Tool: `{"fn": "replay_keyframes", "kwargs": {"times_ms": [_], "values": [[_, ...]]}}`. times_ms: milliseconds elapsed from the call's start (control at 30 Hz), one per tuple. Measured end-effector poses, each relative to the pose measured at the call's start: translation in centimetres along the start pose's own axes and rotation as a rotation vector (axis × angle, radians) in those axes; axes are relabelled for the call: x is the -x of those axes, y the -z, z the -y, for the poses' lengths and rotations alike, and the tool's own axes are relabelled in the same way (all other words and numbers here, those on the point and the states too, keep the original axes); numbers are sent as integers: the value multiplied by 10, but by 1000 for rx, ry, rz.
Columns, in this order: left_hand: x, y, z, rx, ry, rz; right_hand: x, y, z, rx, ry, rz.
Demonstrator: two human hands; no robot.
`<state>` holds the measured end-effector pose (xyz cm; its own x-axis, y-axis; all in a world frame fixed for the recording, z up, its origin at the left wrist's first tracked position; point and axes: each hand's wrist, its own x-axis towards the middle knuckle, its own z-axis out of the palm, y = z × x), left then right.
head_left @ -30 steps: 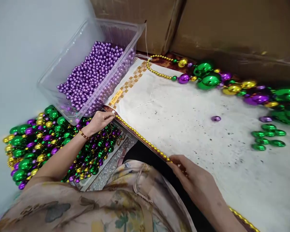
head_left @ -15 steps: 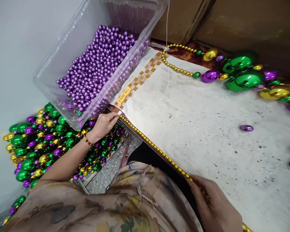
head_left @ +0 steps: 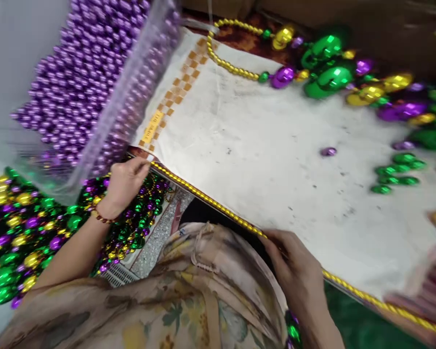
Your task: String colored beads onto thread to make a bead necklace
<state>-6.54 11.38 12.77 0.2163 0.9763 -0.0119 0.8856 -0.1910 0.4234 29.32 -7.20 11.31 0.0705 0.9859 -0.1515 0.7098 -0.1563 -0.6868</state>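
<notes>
A strand of gold beads [head_left: 207,196] runs along the near edge of the table. My left hand [head_left: 125,182], with a beaded bracelet [head_left: 102,216] at its wrist, pinches at the strand's left end, beside a small white patch. My right hand [head_left: 294,261] is closed around the strand farther right, at the table's edge. Its fingertips are partly hidden below the edge. Past that hand the gold beads carry on toward the lower right corner.
A clear plastic bin [head_left: 105,111] of purple beads [head_left: 90,72] stands at left, above heaped multicoloured bead necklaces [head_left: 32,242]. On the white cloth [head_left: 254,145] lie a loose purple bead [head_left: 328,151] and several green beads [head_left: 396,172]. A finished-looking necklace [head_left: 329,82] lies along the back.
My view has swung to the right, so the bin slides left and more of the table's right side shows. Both hands keep their places on the gold strand.
</notes>
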Motion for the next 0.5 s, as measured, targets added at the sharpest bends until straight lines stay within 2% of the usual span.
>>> {"fn": "replay_keyframes", "kwargs": {"times_ms": [167, 500], "values": [[-1, 2, -1, -37, 31, -30, -4, -1, 3, -69, -16, 16], [-1, 6, -4, -35, 87, -27, -4, 1, 12, -20, -69, 71]]}}
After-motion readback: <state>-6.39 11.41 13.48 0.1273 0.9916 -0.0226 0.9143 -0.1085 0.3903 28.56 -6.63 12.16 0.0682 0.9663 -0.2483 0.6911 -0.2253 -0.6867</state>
